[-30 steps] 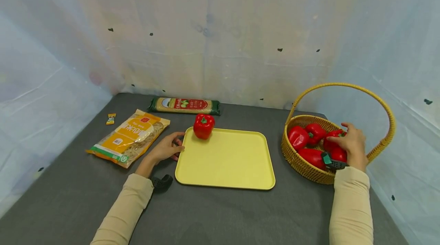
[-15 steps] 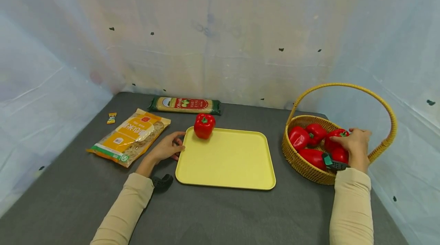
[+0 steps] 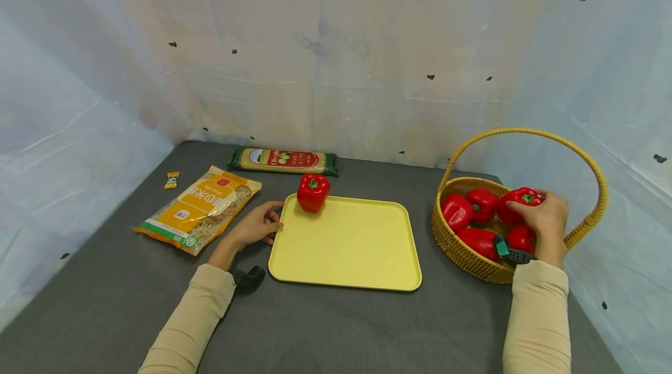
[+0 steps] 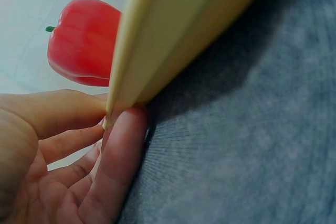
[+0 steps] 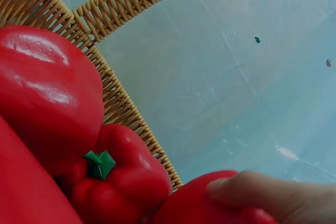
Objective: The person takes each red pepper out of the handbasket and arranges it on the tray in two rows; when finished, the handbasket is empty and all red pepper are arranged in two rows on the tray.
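Note:
My left hand (image 3: pixel 253 227) pinches the left rim of a yellow tray (image 3: pixel 349 245); in the left wrist view the tray's edge (image 4: pixel 152 40) runs between thumb and fingers. A red bell pepper (image 3: pixel 313 194) stands at the tray's far left corner. Over at the right, my right hand (image 3: pixel 549 219) grips another red bell pepper (image 3: pixel 515 203) at the right side of a wicker basket (image 3: pixel 462 263). Only the thumb (image 5: pixel 257 190) shows against that pepper in the right wrist view; the other fingers are mostly hidden. Several more red peppers (image 3: pixel 457 212) lie in the basket.
The basket's tall handle (image 3: pixel 525 130) arches above the peppers. Left of the tray lies an orange noodle bag (image 3: pixel 202 208), with a small yellow packet (image 3: pixel 171 180) beyond it. A long green-ended pasta pack (image 3: pixel 283 161) lies along the back, before a pale curtain (image 3: pixel 367 70).
My right hand has lifted its pepper slightly and shifted it a little to the right, uncovering more of the pepper below. The left hand stays at the tray's rim.

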Demonstrator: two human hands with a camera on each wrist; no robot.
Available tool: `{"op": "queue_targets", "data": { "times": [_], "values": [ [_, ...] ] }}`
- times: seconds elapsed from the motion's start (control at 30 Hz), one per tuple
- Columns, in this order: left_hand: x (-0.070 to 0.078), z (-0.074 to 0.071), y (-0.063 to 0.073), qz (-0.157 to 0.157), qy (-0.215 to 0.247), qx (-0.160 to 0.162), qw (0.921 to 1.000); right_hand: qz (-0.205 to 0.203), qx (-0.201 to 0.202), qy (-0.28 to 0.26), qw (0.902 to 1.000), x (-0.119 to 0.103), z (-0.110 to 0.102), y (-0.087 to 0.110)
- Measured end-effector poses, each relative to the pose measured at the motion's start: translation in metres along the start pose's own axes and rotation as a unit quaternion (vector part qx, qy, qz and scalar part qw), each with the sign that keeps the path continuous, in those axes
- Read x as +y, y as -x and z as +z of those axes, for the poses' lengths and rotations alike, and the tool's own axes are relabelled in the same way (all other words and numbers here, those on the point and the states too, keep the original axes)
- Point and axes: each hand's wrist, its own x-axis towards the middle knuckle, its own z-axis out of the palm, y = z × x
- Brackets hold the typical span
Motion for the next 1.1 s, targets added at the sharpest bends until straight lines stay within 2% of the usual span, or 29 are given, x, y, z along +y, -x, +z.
{"op": "queue_targets", "data": {
  "times": [0.17,0.27,0.6,0.8,1.0,1.1],
  "values": [
    [0.002,0.000,0.001,0.000,-0.001,0.001,1.0000,0.012,0.033,-0.074,0.9967,-0.004,0.000,0.004],
    [0.002,0.000,0.002,-0.002,0.000,0.002,1.0000,0.018,0.043,-0.098,0.9941,-0.008,-0.002,0.006],
    [0.002,0.001,0.001,-0.003,0.002,0.003,1.0000,-0.022,0.017,-0.121,0.9922,-0.041,-0.013,0.022],
    [0.009,0.000,0.005,-0.001,-0.001,-0.002,1.0000,-0.103,0.012,-0.146,0.9838,-0.069,-0.007,0.044],
    [0.030,0.000,0.016,0.006,0.002,-0.007,1.0000,-0.189,-0.010,-0.186,0.9640,-0.099,0.014,0.061],
    [0.032,0.001,0.018,0.009,0.003,-0.009,0.9999,-0.215,-0.022,-0.204,0.9547,-0.110,0.029,0.066]
  ]
}}
